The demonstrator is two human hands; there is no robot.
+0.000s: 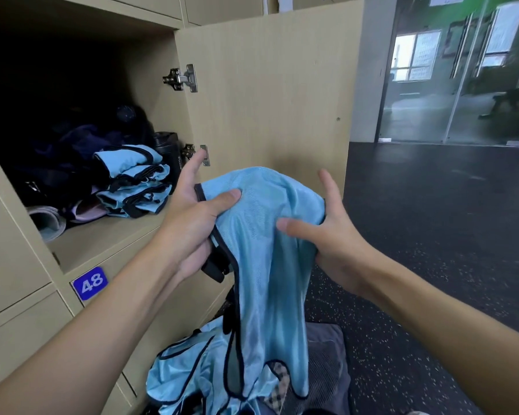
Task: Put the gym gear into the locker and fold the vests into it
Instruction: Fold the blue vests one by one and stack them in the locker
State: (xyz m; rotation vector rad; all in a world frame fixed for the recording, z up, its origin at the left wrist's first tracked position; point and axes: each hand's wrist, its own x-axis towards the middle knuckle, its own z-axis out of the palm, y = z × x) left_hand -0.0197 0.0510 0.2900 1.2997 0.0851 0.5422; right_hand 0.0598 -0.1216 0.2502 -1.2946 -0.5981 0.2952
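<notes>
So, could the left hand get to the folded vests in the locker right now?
Probably yes: the locker door stands open, nothing lies between the left hand and the folded vests, but it grips a blue vest.

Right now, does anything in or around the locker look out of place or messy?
Nothing looks damaged. The folded vests in the locker sit in an uneven stack, layers slid sideways, and a rolled mat lies right at the shelf's front edge. More vests lie crumpled down below, not yet folded.
</notes>
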